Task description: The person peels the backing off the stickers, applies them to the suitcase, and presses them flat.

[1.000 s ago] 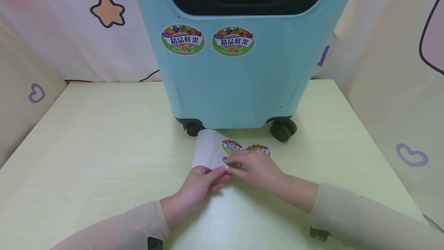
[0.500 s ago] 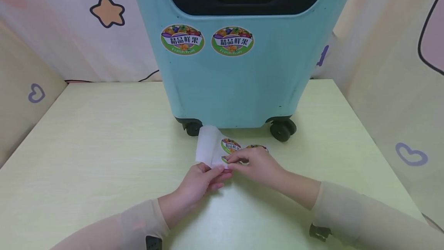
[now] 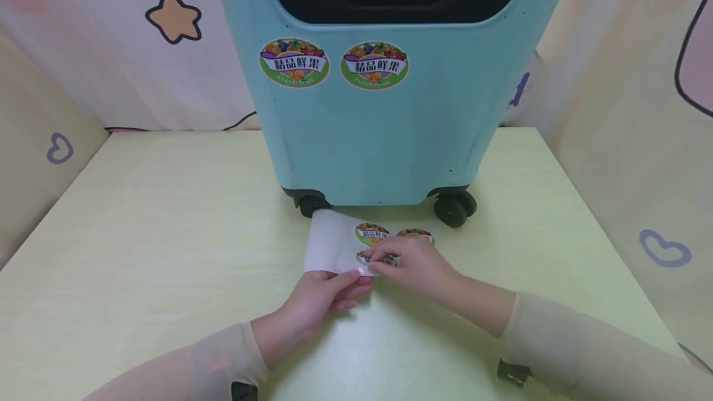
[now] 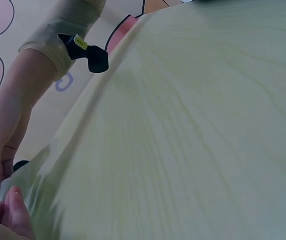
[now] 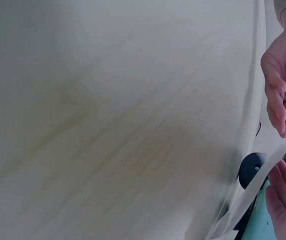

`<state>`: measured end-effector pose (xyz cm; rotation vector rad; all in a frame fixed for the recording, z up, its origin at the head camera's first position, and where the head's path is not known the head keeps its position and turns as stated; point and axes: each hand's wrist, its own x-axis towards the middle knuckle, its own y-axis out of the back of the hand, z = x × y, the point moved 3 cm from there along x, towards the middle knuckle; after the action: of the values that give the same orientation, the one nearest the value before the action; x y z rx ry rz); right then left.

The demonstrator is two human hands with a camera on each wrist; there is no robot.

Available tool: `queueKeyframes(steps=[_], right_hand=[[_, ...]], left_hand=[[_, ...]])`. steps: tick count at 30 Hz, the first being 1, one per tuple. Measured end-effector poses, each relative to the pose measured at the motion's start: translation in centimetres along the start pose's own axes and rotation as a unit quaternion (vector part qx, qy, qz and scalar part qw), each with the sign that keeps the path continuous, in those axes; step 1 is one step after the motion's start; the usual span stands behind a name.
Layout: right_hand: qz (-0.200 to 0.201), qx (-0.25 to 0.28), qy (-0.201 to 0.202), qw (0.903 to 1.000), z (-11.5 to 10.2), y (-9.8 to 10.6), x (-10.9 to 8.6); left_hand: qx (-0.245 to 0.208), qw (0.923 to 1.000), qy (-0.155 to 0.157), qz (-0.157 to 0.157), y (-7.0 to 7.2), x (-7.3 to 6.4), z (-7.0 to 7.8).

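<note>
My left hand (image 3: 320, 296) pinches the near edge of a white sticker sheet (image 3: 324, 243) between thumb and fingers. Oval fruit stickers show on its right part, with a pair (image 3: 372, 234) in the far row. Over the near row, my right hand (image 3: 414, 265) pinches at the edge of a sticker (image 3: 362, 257), partly covering it. The fingertips of both hands are close together. In the right wrist view the sheet (image 5: 255, 185) appears edge-on beside the right hand (image 5: 285, 200). Only the fingers of my left hand (image 4: 15, 215) show in the left wrist view.
Right behind the sheet, a light blue suitcase (image 3: 384, 141) stands upright on the pale green table (image 3: 167, 221). Two matching fruit stickers (image 3: 374, 65) are on its front, side by side. Its black wheels (image 3: 453, 208) rest near the sheet. Patterned curtains (image 3: 111, 48) surround the table.
The sheet's left end rose slightly, then came back down and a little left. My right fingertips have shifted slightly right along the near-row sticker. My left hand keeps its grip.
</note>
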<state>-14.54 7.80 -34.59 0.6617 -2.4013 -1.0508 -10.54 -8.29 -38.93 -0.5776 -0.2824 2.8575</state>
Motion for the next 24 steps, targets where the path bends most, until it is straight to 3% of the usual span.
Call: queueKeyframes(steps=[6,24], right_hand=[[0.013,-0.008,-0.012,0.9998,0.2,0.3,0.0],[0.043,0.008,-0.093,0.9947,2.3,2.2,0.3]], left_hand=[[0.006,0.9995,0.031,0.005,0.1,-0.1,-0.3],[-0.004,0.9986,0.052,-0.012,0.6,-0.2,-1.1]])
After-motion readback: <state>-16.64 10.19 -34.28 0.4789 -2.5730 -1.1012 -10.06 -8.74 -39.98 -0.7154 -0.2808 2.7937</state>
